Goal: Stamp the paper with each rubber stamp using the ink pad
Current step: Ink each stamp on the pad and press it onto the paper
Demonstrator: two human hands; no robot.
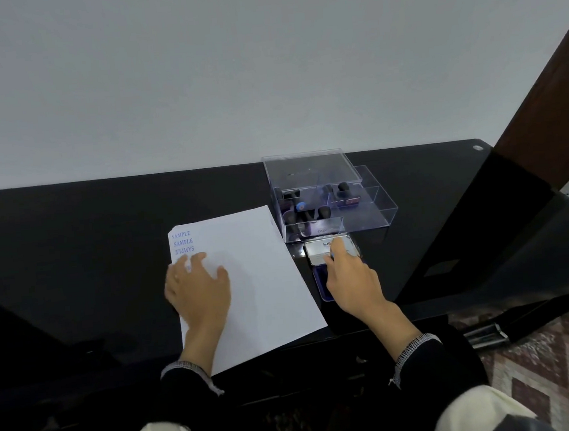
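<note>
Smudging threatens: left hand (198,284), fingers spread, rests on white paper sheet (265,285) near blue SAMPLE prints; right hand (348,271) covers open blue ink pad (331,256), its grip hidden; black-handled rubber stamps (305,213) remain boxed beyond.

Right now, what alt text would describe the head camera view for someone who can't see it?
A person's left hand rests on a white paper stamped SAMPLE three times, while the right hand touches an open ink pad before a clear box of rubber stamps.
</note>
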